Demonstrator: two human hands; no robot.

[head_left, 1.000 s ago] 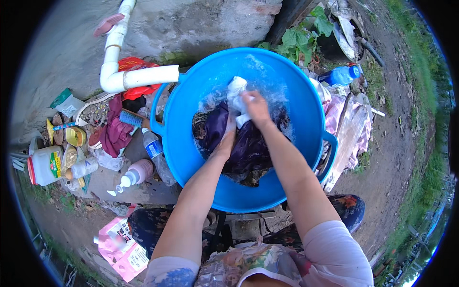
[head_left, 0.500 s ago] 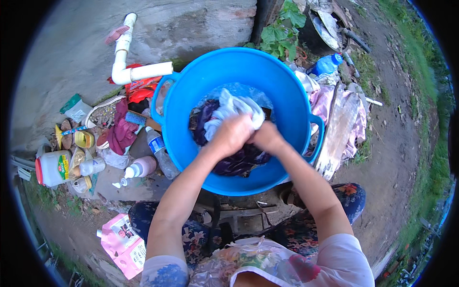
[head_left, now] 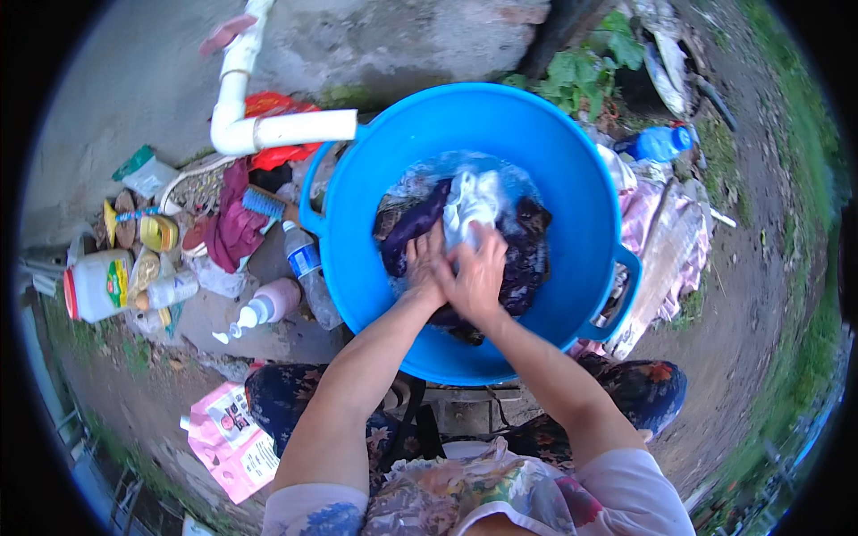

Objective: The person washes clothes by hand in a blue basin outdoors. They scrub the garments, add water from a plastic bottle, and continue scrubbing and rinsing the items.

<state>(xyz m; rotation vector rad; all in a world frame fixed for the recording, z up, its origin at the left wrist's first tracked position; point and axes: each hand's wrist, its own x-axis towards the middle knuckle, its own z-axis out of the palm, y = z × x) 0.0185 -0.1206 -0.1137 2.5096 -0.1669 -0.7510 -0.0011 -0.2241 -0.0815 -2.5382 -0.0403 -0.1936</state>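
Inside a big blue tub lie wet clothes in sudsy water. A white cloth is bunched on top, and dark purple cloth lies around and under it. My left hand rests on the purple cloth with its fingers stretched out. Crossing close beside it, my right hand has its fingers apart, the tips at the near end of the white cloth. The undersides of both hands are hidden.
A white pipe ends above the tub's left rim. To the left are a brush, a clear bottle, a pump bottle and a white jug. A wooden board and a blue bottle lie right.
The white cloth, bunched in both hands before, now lies farther from me on the dark clothes. My hands have moved down and nearer, and their fingers have spread. The view has shifted slightly.
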